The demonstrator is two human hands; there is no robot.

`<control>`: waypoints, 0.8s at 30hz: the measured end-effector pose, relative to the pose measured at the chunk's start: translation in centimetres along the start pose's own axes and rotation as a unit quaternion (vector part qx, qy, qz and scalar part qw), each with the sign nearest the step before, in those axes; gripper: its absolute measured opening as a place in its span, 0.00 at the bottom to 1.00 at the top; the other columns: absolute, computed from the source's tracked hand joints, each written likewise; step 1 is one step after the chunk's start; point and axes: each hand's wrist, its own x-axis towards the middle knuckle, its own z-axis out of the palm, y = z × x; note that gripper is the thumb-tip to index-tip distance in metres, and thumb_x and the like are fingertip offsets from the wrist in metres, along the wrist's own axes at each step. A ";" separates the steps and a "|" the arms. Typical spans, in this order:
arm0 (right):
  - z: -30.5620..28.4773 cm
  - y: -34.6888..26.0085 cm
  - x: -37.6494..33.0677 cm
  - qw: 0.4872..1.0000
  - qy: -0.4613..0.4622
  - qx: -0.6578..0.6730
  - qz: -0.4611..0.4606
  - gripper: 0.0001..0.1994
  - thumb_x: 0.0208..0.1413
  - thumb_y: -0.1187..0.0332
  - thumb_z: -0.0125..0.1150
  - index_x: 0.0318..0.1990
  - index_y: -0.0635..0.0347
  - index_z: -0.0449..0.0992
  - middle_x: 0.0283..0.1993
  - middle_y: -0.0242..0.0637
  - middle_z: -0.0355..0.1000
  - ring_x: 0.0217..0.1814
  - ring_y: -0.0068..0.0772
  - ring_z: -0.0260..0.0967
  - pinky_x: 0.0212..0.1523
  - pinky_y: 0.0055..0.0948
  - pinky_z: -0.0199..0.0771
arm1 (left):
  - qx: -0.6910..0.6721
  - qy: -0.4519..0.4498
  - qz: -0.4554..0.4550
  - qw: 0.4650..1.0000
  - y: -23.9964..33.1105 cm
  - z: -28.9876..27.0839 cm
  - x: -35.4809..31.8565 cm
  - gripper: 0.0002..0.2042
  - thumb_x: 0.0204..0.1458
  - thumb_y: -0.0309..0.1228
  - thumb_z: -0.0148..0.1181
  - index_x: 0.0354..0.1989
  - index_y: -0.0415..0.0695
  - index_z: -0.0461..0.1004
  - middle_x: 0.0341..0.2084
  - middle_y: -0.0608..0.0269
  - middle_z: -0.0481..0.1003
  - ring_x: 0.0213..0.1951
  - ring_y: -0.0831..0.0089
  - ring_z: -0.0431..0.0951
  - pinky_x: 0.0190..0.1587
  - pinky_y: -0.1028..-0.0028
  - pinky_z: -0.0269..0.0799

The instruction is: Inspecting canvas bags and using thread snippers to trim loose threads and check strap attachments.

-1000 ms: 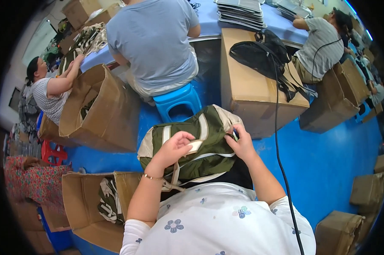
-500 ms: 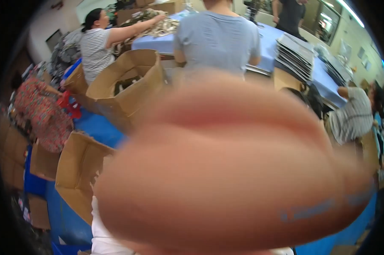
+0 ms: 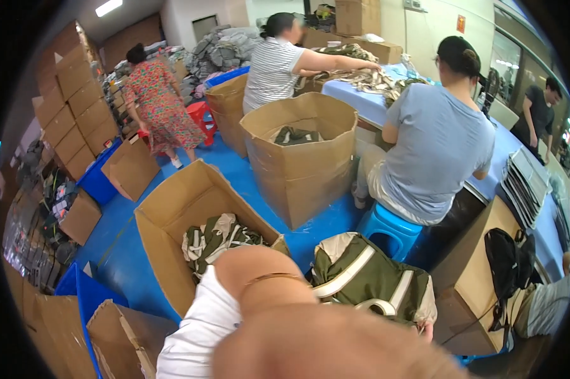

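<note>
A dark green fabric bag (image 3: 381,273) with cream straps and beige ends lies in front of me, right of centre. Fingers of my right hand (image 3: 427,331) show at its near right corner, closed on the fabric; the rest of that hand is hidden. What looks like my left hand (image 3: 335,338) is a large blur at the lower centre, very close to the camera. It covers the bag's near side, and its fingers cannot be made out. A thin bracelet (image 3: 275,276) and white cloth (image 3: 203,331) show beside it.
An open carton (image 3: 165,221) with more green-and-cream pieces (image 3: 225,237) stands left of the bag. Beyond it is a taller carton (image 3: 297,170). A person on a blue stool (image 3: 392,230) sits at a blue-covered table (image 3: 354,95). Another carton with a black backpack (image 3: 509,262) is at right.
The view has swung left, so the room appears further right. The blurred skin that filled the middle now sits lower, and the green bag has come into sight.
</note>
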 end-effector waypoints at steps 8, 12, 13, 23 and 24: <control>2.9 -5.4 1.0 0.998 -0.047 -0.050 0.001 0.10 0.44 0.80 0.57 0.33 0.60 0.64 0.30 0.27 0.61 0.33 0.18 0.59 0.38 0.19 0.61 | 0.066 -0.048 0.107 0.991 2.8 0.6 -1.1 0.14 0.56 0.23 0.45 0.48 0.28 0.65 0.45 0.46 0.68 0.46 0.62 0.67 0.46 0.69 0.65; 3.2 -5.7 1.0 0.997 -0.052 -0.049 -0.008 0.10 0.44 0.80 0.57 0.32 0.60 0.64 0.30 0.27 0.63 0.33 0.18 0.60 0.37 0.19 0.62 | 0.099 -0.064 0.167 0.979 3.9 2.3 -1.8 0.15 0.55 0.24 0.45 0.49 0.28 0.64 0.47 0.47 0.67 0.49 0.63 0.65 0.49 0.68 0.63; 3.0 -5.9 0.7 0.997 -0.046 -0.059 0.002 0.10 0.43 0.80 0.58 0.32 0.59 0.64 0.30 0.27 0.64 0.32 0.17 0.60 0.36 0.18 0.62 | 0.109 -0.065 0.182 0.975 4.1 2.4 -1.9 0.15 0.55 0.24 0.45 0.50 0.29 0.64 0.48 0.47 0.66 0.50 0.63 0.64 0.50 0.68 0.62; 3.7 -6.8 0.0 0.996 -0.056 -0.066 0.020 0.09 0.44 0.80 0.58 0.30 0.59 0.64 0.29 0.26 0.63 0.31 0.16 0.59 0.34 0.17 0.61 | 0.228 -0.047 0.327 0.916 4.9 3.4 -3.1 0.18 0.55 0.25 0.45 0.54 0.30 0.60 0.53 0.49 0.63 0.56 0.64 0.59 0.56 0.66 0.55; 3.6 -6.8 0.0 0.996 -0.052 -0.071 0.014 0.09 0.44 0.80 0.58 0.30 0.59 0.64 0.29 0.26 0.63 0.31 0.16 0.59 0.34 0.17 0.61 | 0.236 -0.043 0.339 0.910 4.8 3.7 -3.1 0.18 0.55 0.25 0.45 0.54 0.30 0.60 0.53 0.49 0.62 0.56 0.64 0.58 0.57 0.65 0.55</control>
